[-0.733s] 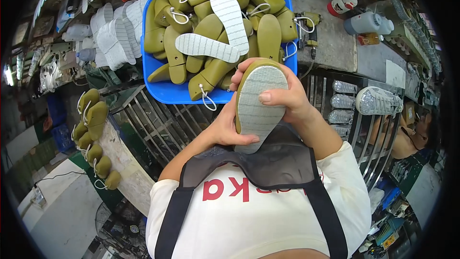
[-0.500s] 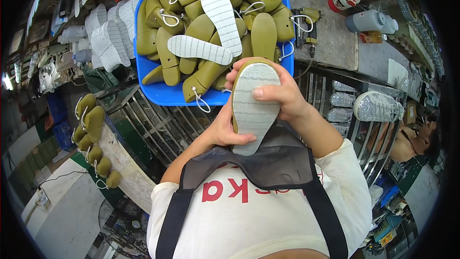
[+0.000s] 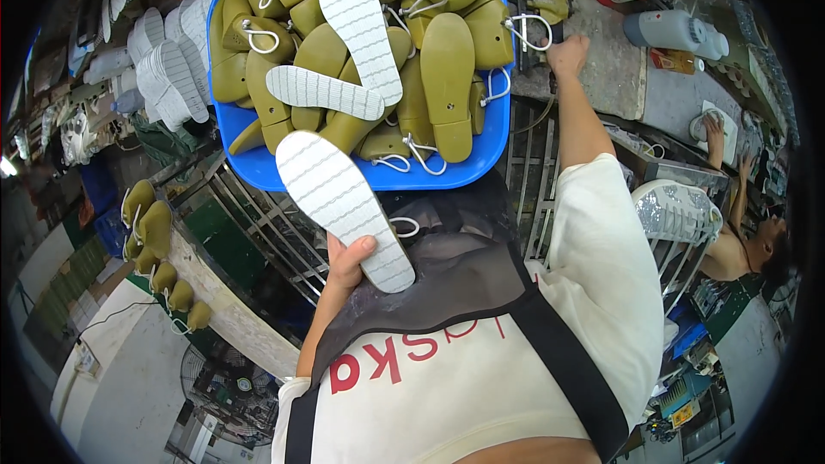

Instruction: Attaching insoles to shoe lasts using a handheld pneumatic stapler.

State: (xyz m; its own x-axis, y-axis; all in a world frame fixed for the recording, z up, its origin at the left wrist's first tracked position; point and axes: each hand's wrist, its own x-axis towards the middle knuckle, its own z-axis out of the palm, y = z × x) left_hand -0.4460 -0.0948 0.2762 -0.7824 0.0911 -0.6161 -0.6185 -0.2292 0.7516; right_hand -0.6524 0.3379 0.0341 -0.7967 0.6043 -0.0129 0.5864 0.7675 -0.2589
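Observation:
My left hand (image 3: 350,264) grips a shoe last by its heel end, holding it in front of my apron. A white insole (image 3: 331,185) with wavy grey lines covers the last's sole, and a white cord loop shows at its side. Stretched out to the far right, my right hand (image 3: 567,56) closes on the dark handle of an olive-and-black air tool (image 3: 550,7) on the bench; its fingers are partly hidden. Ahead stands a blue tub (image 3: 481,174) heaped with olive shoe lasts (image 3: 448,77). Two loose insoles (image 3: 361,30) lie crossed on top of them.
White insoles (image 3: 172,77) are stacked left of the tub. Several lasts (image 3: 155,228) stand on a ledge at left. On the right bench (image 3: 614,77) are plastic bottles (image 3: 662,30); a wrapped glittery shoe (image 3: 677,210) sits below. Another person (image 3: 730,253) works at far right.
My right hand has let go of the last and reached to the air tool. The left hand has moved the last leftward and tilted it. The view has shifted, with the tub now further left.

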